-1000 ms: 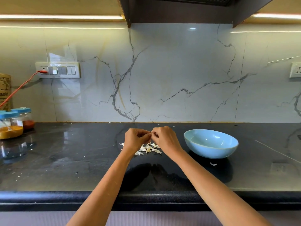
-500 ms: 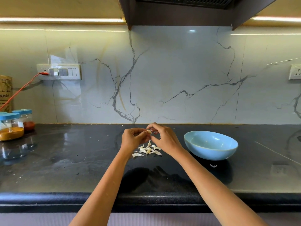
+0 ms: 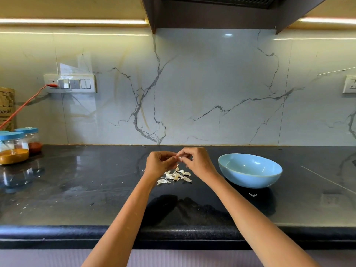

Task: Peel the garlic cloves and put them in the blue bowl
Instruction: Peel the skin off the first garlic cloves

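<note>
**Mid-peel, clove pinched between both hands, bowl to the right**

Black counter [image 3: 96,189] runs the full width, marble wall behind. One blue bowl [image 3: 250,181] sits right of centre; what shows of its inside is bare, the near part is hidden by its rim. Far left: at least two blue-lidded jars [image 3: 13,149], one with yellow powder, one with red behind it (a third lid edge may be cut off by the frame).

Both hands are raised together over the counter, fingertips meeting. Left hand [image 3: 159,163] curls round and holds the garlic clove [image 3: 179,158]; right hand [image 3: 198,162] pinches at it from the right, thumb and forefinger on the white bit. One clove visible in the grip, too small to read its long axis or how much skin remains.

Just below the hands, on the counter: a pile of garlic skins [image 3: 176,176], roughly ten pieces, can't separate skins from any unpeeled cloves at this size. One stray flake [image 3: 252,194] lies just near of the bowl.

Key relation: the bowl lies directly right of the hands, near but not touching, and the right hand is the closer one. My read: once the skin is off, the drop is a short move right by the right hand.
</note>
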